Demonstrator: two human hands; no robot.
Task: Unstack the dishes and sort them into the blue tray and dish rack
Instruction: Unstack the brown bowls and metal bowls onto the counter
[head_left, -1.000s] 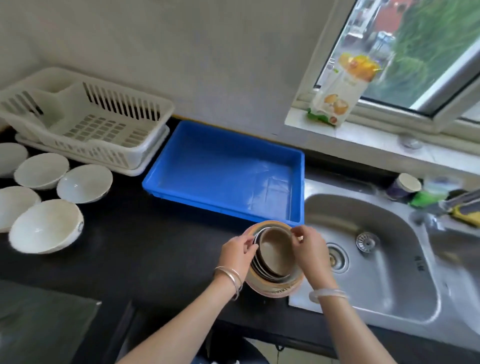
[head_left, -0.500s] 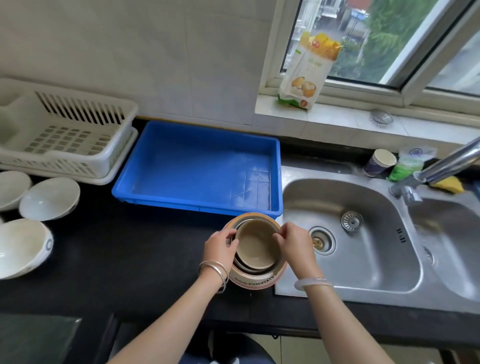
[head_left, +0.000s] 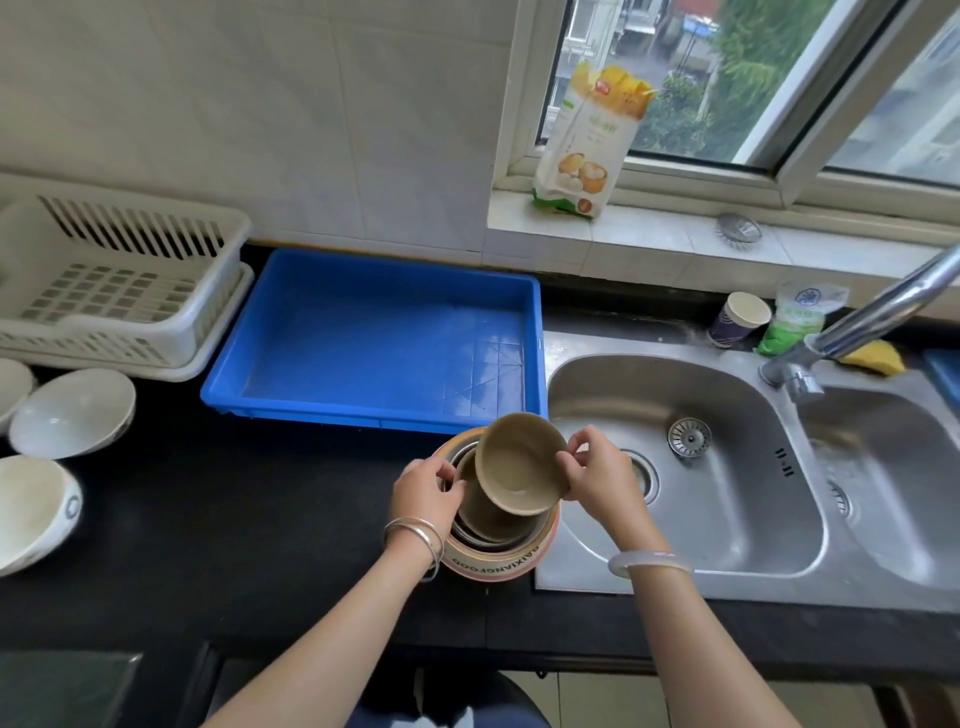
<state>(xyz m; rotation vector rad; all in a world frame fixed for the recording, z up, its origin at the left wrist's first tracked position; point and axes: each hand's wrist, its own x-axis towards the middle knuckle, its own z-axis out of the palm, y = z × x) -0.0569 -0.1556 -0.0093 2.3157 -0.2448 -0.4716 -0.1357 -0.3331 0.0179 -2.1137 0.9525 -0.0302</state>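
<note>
A stack of nested dishes (head_left: 491, 558) stands on the black counter's front edge beside the sink, its outermost bowl pink-rimmed with lettering. My right hand (head_left: 597, 475) holds a small brown bowl (head_left: 519, 462) by its right rim, lifted and tilted above the stack. My left hand (head_left: 428, 488) grips the left rim of the stack, where another brown bowl sits inside metal ones. The blue tray (head_left: 374, 415) lies just behind, with nothing in it. The white dish rack (head_left: 124, 291) stands at the far left.
Several white bowls (head_left: 72, 410) lie on the counter left of the tray. A steel double sink (head_left: 727, 467) with a tap (head_left: 872, 317) is on the right. A paper cup (head_left: 740, 317), a green packet and a yellow sponge sit behind it; a food bag stands on the windowsill.
The top brown bowl has come up out of the stack in my right hand, tilting toward the tray. My left hand stays on the stack. The camera view shifted left.
</note>
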